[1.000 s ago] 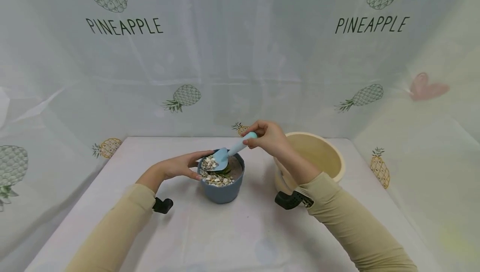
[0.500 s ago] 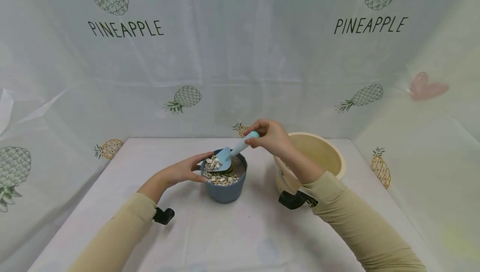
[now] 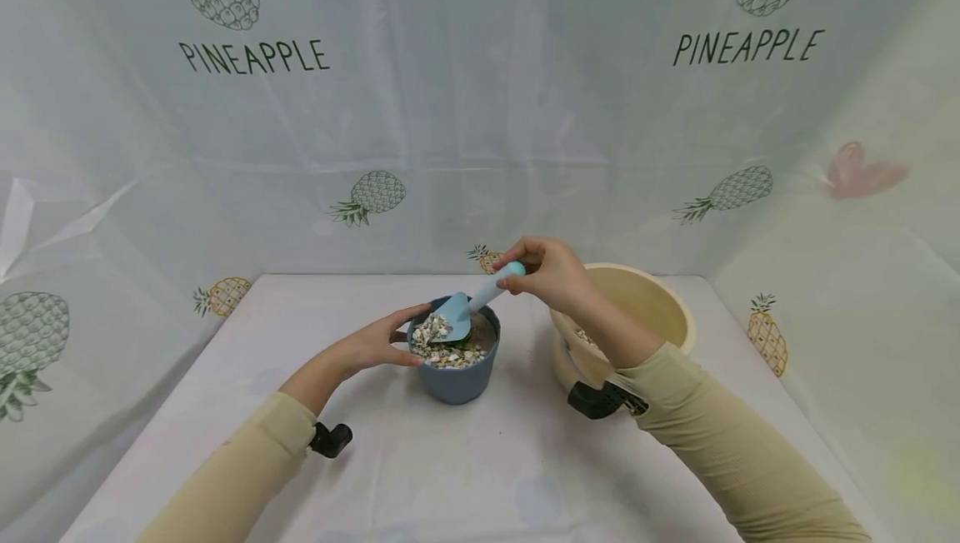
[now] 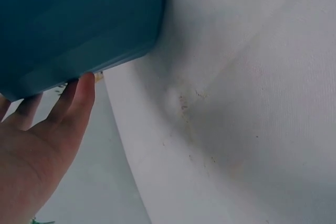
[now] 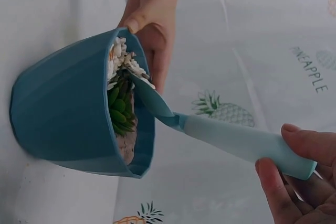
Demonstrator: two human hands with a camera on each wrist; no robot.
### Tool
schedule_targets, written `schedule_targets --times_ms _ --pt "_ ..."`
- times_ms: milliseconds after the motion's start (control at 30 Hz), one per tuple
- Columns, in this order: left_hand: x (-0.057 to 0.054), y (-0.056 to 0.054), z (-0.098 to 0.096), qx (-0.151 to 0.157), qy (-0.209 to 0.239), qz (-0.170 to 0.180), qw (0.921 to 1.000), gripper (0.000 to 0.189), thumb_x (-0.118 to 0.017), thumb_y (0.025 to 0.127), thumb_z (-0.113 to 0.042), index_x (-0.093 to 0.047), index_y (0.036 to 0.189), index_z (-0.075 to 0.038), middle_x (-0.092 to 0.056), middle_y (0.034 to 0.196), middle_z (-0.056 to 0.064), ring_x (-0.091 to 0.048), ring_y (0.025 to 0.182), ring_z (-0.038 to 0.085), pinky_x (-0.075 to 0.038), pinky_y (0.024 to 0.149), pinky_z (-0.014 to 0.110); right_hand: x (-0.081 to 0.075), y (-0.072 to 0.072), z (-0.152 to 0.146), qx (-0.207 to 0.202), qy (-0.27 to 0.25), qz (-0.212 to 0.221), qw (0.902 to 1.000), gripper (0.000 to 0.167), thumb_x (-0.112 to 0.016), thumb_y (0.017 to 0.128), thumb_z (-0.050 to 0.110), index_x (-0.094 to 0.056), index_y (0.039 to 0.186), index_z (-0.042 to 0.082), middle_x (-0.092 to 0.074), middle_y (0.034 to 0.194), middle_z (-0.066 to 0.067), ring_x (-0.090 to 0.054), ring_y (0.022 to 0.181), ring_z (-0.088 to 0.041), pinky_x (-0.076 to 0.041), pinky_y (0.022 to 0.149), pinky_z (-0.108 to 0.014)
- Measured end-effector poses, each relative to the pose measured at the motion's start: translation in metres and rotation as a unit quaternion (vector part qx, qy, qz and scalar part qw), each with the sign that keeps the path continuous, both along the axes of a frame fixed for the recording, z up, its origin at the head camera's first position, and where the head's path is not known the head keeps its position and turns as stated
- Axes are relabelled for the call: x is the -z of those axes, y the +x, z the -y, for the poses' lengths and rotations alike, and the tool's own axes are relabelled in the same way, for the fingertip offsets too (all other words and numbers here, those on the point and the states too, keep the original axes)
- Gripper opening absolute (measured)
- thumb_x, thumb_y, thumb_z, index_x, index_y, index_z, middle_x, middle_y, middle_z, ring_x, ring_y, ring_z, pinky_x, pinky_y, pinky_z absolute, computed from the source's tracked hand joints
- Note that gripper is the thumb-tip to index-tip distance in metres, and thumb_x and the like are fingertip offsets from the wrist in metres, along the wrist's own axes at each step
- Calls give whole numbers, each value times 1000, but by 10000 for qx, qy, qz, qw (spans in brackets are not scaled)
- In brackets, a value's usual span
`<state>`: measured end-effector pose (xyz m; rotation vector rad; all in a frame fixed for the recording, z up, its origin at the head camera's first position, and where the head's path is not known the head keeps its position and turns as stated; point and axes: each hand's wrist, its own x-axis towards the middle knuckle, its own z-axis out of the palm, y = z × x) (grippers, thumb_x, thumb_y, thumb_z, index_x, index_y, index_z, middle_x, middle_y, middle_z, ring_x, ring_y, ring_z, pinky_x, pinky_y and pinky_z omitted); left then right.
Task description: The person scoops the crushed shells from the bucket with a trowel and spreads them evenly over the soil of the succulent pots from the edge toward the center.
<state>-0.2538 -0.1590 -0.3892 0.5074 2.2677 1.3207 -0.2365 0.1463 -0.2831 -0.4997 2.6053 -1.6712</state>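
Head view: one blue pot [image 3: 457,385] stood upright on the table [image 3: 450,485], pebbles [image 3: 453,357] heaped toward its left and near sides. Left hand [image 3: 365,349]: spread, thumb and fingers against the left rim. Right hand [image 3: 553,274]: pinching the scoop [image 3: 458,315] by the handle's end, the blade slanting over the pebbles. One cream bin [image 3: 651,301] stood to the right. Risk: so short a hold could have let the scoop twist and spill pebbles over the rim.

Left wrist view: fingertips touched the pot's wall; the palm stood apart. Risk: a hard shove of the blade could have slid or tipped the pot, being braced from one side only.

Right wrist view: the blade's tip met the pebbles just beside a green plant [image 5: 121,109]. Risk: a careless sweep could have bruised or buried its leaves, for want of room. Blade's load: could not be told.
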Motion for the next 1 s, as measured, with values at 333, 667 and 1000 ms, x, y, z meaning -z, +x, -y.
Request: schedule_targets --times_ms 333,667,1000 --pt "-2 -1 -5 -71 -254 -94 9996 98 -83 79 -21 -23 157 -23 -16 159 14 -32 137 43 -37 99 60 -2 5 1 -14 107 -168 9998 22 -78 82 2 -71 102 5 -73 101 -7 -68 84 -20 -55 73 -33" --pt "-7 -25 -5 763 -720 -249 9942 106 -86 75 -23 -19 157 -23 -16 159 13 -21 139 50 -28 105 63 -1 3 3 84 147 -203 9997 21 -77 83 4 -71 103 7 -72 101 -5 -67 83 -20 -55 73 -34" --pt "-12 -43 0 1325 -571 3 9895 105 -85 76 -12 -19 157 -16 -13 160 14 -11 143 46 -27 107 60 -2 3 5 101 -23 -140 9998 23 -77 83 3 -70 105 4 -72 106 -6 -67 85 -20 -54 75 -35"
